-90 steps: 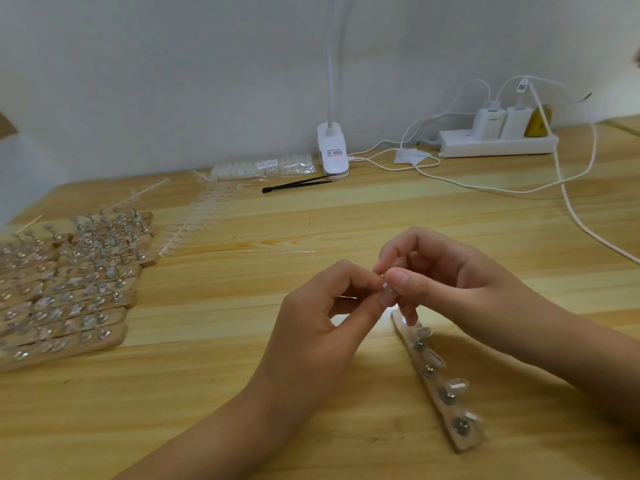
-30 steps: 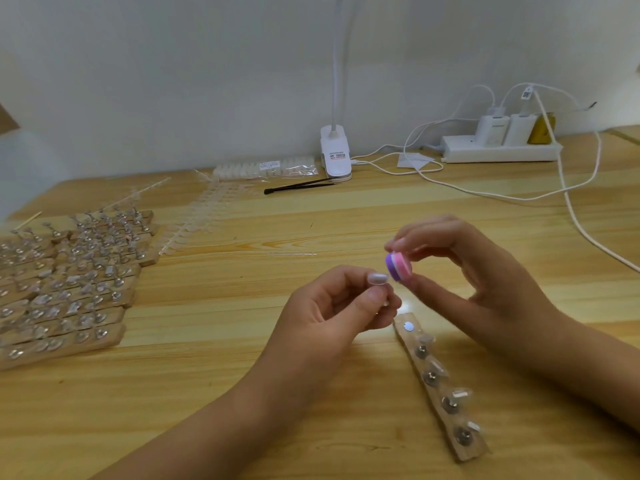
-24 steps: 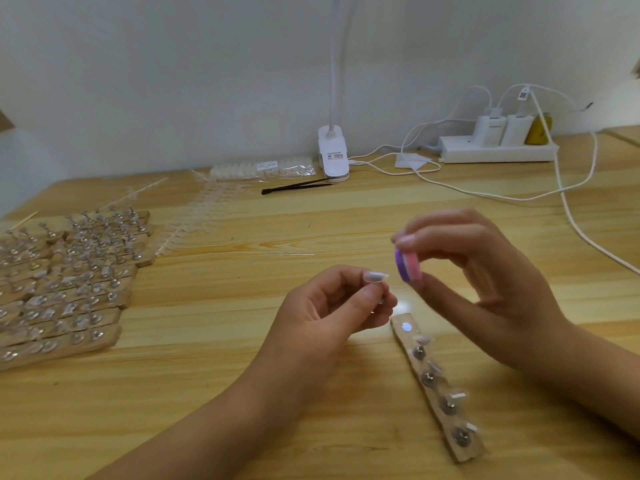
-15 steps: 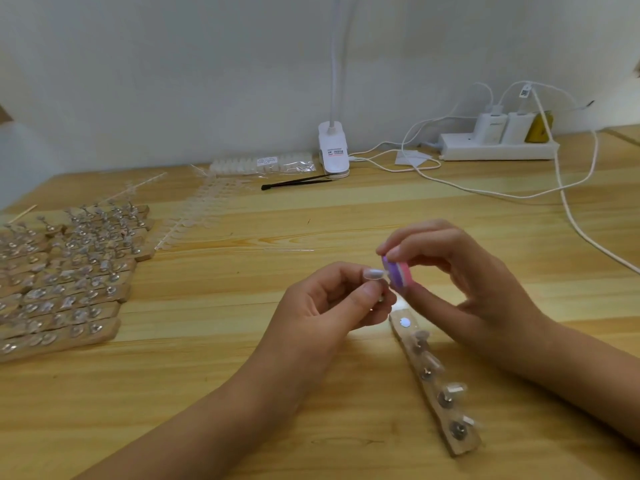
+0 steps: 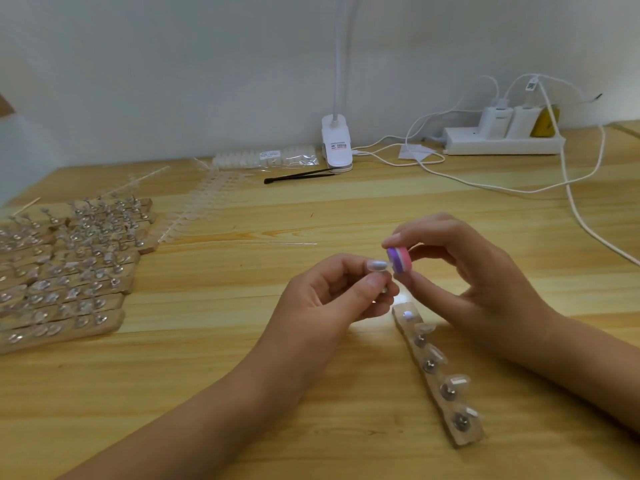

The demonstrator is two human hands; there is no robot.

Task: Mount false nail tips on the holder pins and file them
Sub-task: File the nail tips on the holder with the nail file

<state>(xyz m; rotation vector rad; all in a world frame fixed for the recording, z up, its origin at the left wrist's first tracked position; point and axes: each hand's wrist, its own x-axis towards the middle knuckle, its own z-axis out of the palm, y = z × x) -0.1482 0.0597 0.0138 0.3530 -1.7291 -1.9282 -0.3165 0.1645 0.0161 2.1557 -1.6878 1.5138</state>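
My left hand (image 5: 332, 299) pinches a small holder pin with a clear false nail tip (image 5: 378, 265) on top, held above the table. My right hand (image 5: 464, 271) grips a small pink and purple file block (image 5: 399, 259) between thumb and fingers, its purple face touching the tip's right edge. Below both hands lies a wooden holder strip (image 5: 437, 372) with several metal pins carrying clear tips; its nearest-to-hands socket shows a bare metal dot.
Many wooden strips with mounted tips (image 5: 65, 271) fill the left side. Loose tip sprues (image 5: 194, 209), a bag of tips (image 5: 266, 159), black tweezers (image 5: 298, 175), a clip lamp (image 5: 336, 143), a power strip (image 5: 502, 142) and white cables (image 5: 588, 216) lie toward the back and right.
Three seconds ago both hands pinched the tip together. Since then my right hand brought the file block beside the tip, drew it away a little, and returned it against the tip's edge.
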